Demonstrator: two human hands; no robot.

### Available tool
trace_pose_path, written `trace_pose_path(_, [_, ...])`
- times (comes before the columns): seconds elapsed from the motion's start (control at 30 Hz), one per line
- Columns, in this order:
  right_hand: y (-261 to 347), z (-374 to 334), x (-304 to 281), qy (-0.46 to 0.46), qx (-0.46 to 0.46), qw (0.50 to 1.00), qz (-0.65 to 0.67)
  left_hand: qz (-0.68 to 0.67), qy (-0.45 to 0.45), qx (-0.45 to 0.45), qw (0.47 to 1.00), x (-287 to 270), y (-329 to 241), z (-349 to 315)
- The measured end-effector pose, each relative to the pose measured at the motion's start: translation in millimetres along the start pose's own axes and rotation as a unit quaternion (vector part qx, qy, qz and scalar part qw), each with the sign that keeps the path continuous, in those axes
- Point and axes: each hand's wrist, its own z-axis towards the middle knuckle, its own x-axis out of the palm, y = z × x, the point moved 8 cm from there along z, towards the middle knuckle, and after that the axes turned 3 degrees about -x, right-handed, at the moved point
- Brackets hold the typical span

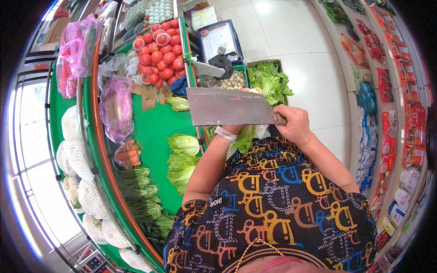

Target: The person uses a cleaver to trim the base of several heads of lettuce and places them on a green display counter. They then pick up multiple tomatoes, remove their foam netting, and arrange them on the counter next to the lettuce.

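My right hand (pixel 292 125) is closed round the short handle of a cleaver (pixel 232 107). Its broad grey blade lies level across the picture, reaching left over my other hand. Only a sliver of my left hand (pixel 234 128) shows under the blade's lower edge, with a white band on the wrist; its fingers are hidden. Beside that hand, a green lettuce leaf (pixel 246 139) hangs in front of my patterned shirt. Beyond the blade, leafy greens (pixel 271 82) fill a box, and garlic bulbs (pixel 234 80) fill a green crate.
To the left runs a green-lined counter (pixel 150 125) with lettuce heads (pixel 182 170), carrots (pixel 128 154), leafy bunches (pixel 143 200) and piled tomatoes (pixel 157 57). Further left are white-netted produce (pixel 82 159) and a pink bag (pixel 116 109). A blue-rimmed crate (pixel 237 40) stands ahead. Packet shelves (pixel 380 104) line the right.
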Motion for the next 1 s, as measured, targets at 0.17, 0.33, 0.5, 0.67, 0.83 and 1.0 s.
trace_pose_path(0.17, [-2.5, -1.2, 0.4, 0.006, 0.004, 1.0, 0.005, 0.038, -0.025, 0.017, 0.999, -8.7, -18.8, 6.5])
trace_pose_path(0.33, [-15.1, -6.9, 4.9, 0.011, 0.033, 0.999, 0.016, 0.185, -0.084, 0.048, 0.978, -26.3, -48.8, 12.4])
trace_pose_path(0.5, [-33.2, -19.3, 8.4, 0.027, 0.085, 0.996, 0.016, 0.128, -0.008, -0.097, 0.987, -17.9, -31.8, 13.2])
trace_pose_path(0.67, [-66.2, -41.3, 9.2, 0.047, 0.169, 0.984, -0.043, 0.019, -0.039, -0.189, 0.981, -17.1, -23.8, 10.4])
trace_pose_path(0.83, [-113.1, -62.6, 7.4, 0.06, 0.277, 0.956, -0.079, 0.078, -0.056, -0.169, 0.981, -25.3, -23.3, 12.1])
trace_pose_path(1.0, [-126.6, -50.8, 32.0, 0.064, 0.361, 0.917, 0.156, -0.122, -0.075, -0.153, 0.978, -35.7, -12.3, 9.4])
